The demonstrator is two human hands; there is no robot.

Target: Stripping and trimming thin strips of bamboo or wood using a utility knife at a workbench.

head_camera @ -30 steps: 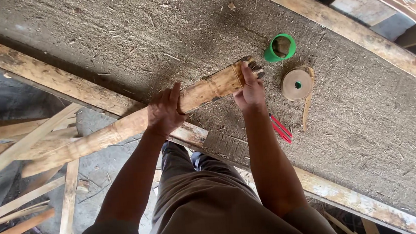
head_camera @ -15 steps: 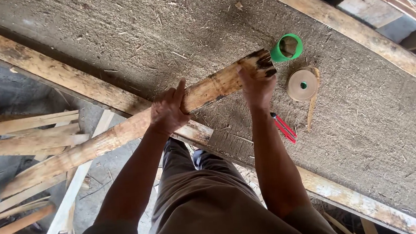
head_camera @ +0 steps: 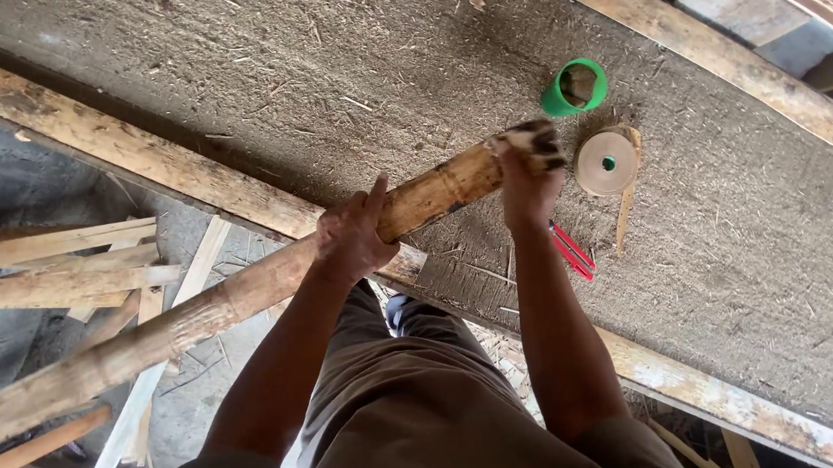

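A: What does each hand hold?

B: Both grasp one long bamboo pole (head_camera: pixel 241 294). The left hand (head_camera: pixel 355 237) is clenched around its middle; the right hand (head_camera: pixel 529 182) is clenched just behind its dark, frayed end.

A: Where does the pole lie?

B: Slantwise. Its frayed end is over the rough grey bench (head_camera: pixel 322 72); the rest crosses the bench's wooden edge rail (head_camera: pixel 108 151) and runs down to the lower left, over the floor.

A: What lies near the right hand?

B: A green cup (head_camera: pixel 574 88) lies on the bench just beyond the pole's end. A tan tape roll (head_camera: pixel 607 161) lies beside that end, with a thin splinter (head_camera: pixel 628 213) below it. A red tool (head_camera: pixel 571 251) lies by the right wrist.

A: And to the left?

B: Loose wooden slats (head_camera: pixel 47 261) lie heaped on the floor.
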